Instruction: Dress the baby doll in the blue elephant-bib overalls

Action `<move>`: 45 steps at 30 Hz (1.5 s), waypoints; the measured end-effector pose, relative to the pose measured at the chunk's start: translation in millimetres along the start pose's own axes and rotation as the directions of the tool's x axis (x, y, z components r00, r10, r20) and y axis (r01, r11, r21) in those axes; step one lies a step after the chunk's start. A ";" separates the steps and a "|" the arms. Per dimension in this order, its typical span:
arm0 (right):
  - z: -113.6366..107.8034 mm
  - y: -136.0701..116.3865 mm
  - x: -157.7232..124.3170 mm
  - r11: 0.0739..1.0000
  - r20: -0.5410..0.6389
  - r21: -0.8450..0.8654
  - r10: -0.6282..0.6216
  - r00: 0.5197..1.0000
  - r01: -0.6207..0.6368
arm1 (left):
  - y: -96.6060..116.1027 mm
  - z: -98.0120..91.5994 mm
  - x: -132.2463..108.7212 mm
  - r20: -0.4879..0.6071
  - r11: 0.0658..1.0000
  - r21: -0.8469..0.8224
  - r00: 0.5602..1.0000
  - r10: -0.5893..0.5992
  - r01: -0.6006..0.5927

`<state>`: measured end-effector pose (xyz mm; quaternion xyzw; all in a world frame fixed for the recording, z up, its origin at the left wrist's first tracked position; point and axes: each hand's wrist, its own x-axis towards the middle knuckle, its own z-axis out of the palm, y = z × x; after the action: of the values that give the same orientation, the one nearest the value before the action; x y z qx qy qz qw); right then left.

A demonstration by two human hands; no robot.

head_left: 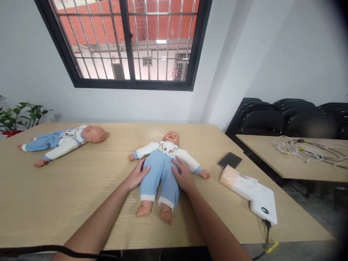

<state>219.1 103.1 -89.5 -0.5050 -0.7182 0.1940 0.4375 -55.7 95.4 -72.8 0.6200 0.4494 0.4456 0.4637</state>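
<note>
A baby doll (pixel 160 170) in blue trousers and a white top with an animal face on its chest lies face up on the table, head away from me, arms spread. My left hand (pixel 138 174) is at the doll's hip on the left, thumb over the blue cloth and the other fingers along its side, partly hidden. On the opposite hip rests my right hand (pixel 182 174), its fingers and thumb round the waist of the trousers. Both hands hold the doll between them. Its bare feet point toward me.
A second, similarly dressed doll (pixel 67 139) lies at the left of the wooden table (pixel 81 188). At right are a dark phone (pixel 230 160) and a white device (pixel 262 201) with a cable. Coiled cables (pixel 299 149) lie on another table; black chairs (pixel 262 117) stand behind.
</note>
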 end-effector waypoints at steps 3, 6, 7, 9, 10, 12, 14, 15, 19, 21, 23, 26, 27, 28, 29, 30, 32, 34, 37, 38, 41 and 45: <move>-2.9 2.1 -3.1 0.998 -0.012 0.057 0.003 1.000 -0.003 | -3.9 -3.7 -9.3 0.067 1.000 -0.016 0.998 0.021 -0.020; -6.2 -1.5 -7.8 0.998 -0.014 0.056 0.011 1.000 -0.010 | -5.4 -9.0 -15.7 0.112 0.999 -0.049 0.994 0.013 -0.007; -7.4 -4.4 -9.6 0.999 -0.020 0.042 0.002 1.000 -0.002 | -5.3 -9.7 -16.3 0.122 0.999 -0.045 0.992 0.009 -0.004; -10.0 -12.3 -13.8 0.999 -0.024 0.000 -0.044 0.999 0.044 | -4.6 -9.6 -16.4 0.131 0.999 -0.035 0.991 0.005 0.000; -11.2 -16.9 -15.9 0.996 -0.011 -0.023 -0.083 0.996 0.083 | -4.3 -9.1 -16.2 0.134 0.999 -0.035 0.991 0.005 0.000; -13.2 -26.2 -19.7 0.984 0.049 -0.060 -0.166 0.985 0.169 | -3.9 -8.3 -15.9 0.144 0.999 -0.043 0.990 0.007 -0.001; -14.5 -34.0 -22.1 0.971 0.122 -0.075 -0.218 0.968 0.228 | -4.5 -7.7 -15.9 0.165 0.999 -0.041 0.986 0.012 -0.005; -14.7 -37.0 -22.8 0.968 0.153 -0.077 -0.225 0.962 0.239 | -5.3 -7.5 -15.7 0.170 0.999 -0.034 0.985 0.013 -0.008; -12.5 -43.4 -24.1 0.974 0.203 -0.095 -0.183 0.962 0.205 | -12.1 -4.7 -13.2 0.110 0.999 -0.041 0.993 0.033 -0.028; -8.9 -42.9 -24.5 0.978 0.166 -0.138 -0.132 0.977 0.155 | -17.3 -2.9 -10.6 0.051 0.998 -0.061 0.998 0.024 -0.021; -3.9 -39.2 -24.0 0.984 0.069 -0.162 -0.067 0.995 0.078 | -22.1 -2.1 -8.0 -0.035 0.999 -0.043 0.999 -0.013 0.011; 2.6 -30.1 -20.7 0.988 -0.128 -0.032 0.145 0.981 -0.150 | -23.6 -2.7 -6.6 -0.129 0.998 0.011 0.990 -0.059 0.060; 3.6 -27.9 -19.2 0.964 -0.155 0.062 0.266 0.952 -0.259 | -21.9 -2.7 -7.4 -0.119 0.998 0.005 0.991 -0.058 0.059; 3.8 -26.9 -17.8 0.916 -0.145 0.161 0.389 0.910 -0.367 | -19.3 -2.3 -8.7 -0.080 0.998 -0.012 0.995 -0.056 0.055; 3.3 -27.5 -16.7 0.854 -0.106 0.250 0.493 0.864 -0.456 | -16.0 -1.4 -10.6 -0.024 0.998 -0.033 0.998 -0.056 0.055; 2.1 -30.0 -15.9 0.789 -0.054 0.323 0.566 0.823 -0.522 | -12.6 0.3 -12.6 0.040 0.997 -0.051 0.998 -0.055 0.057; -2.0 -39.5 -15.5 0.689 0.027 0.420 0.641 0.767 -0.590 | -6.6 5.6 -16.3 0.145 0.996 -0.069 0.988 -0.054 0.065; -7.3 -51.7 -15.4 0.618 0.092 0.479 0.670 0.737 -0.623 | -3.8 11.8 -18.1 0.182 0.995 -0.082 0.982 -0.041 0.057; -14.7 -65.4 -14.1 0.508 0.258 0.563 0.641 0.723 -0.652 | -4.8 18.1 -17.0 0.169 0.991 -0.118 0.985 -0.035 0.056; -16.6 -67.6 -13.3 0.475 0.314 0.589 0.611 0.727 -0.653 | -5.5 18.8 -16.2 0.169 0.990 -0.126 0.985 -0.043 0.065; -19.8 -68.9 -11.5 0.400 0.410 0.631 0.555 0.723 -0.665 | -6.6 17.1 -14.8 0.169 0.984 -0.155 0.983 -0.065 0.092; -19.6 -66.8 -11.9 0.326 0.440 0.663 0.559 0.703 -0.674 | -8.4 11.8 -14.4 0.150 0.973 -0.194 0.984 -0.099 0.127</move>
<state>199.4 61.6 -35.8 -0.4778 -0.3348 0.6722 0.4558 -48.4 80.8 -85.0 0.5726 0.4027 0.4174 0.5794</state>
